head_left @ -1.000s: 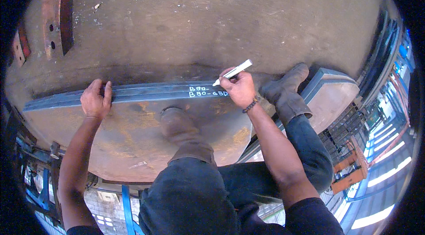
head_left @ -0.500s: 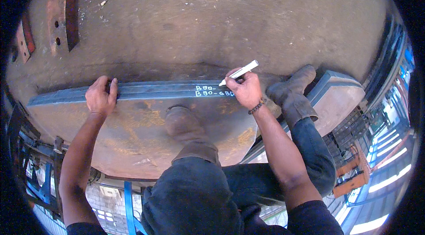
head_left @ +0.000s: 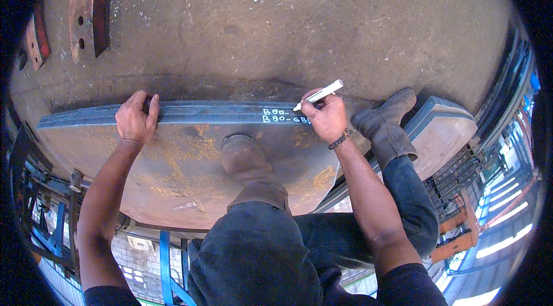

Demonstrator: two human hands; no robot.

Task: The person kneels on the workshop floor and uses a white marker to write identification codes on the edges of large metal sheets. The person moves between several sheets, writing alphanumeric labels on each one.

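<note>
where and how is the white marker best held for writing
Probably by the barrel just behind the tip, coming from the right side, as the right hand does. The white marker is slim and slants, tip down-left toward the plate edge, so this grip should leave the tip free.

Two holed reddish metal bars (head_left: 84, 3) lie on brown floor (head_left: 259, 29).
</note>
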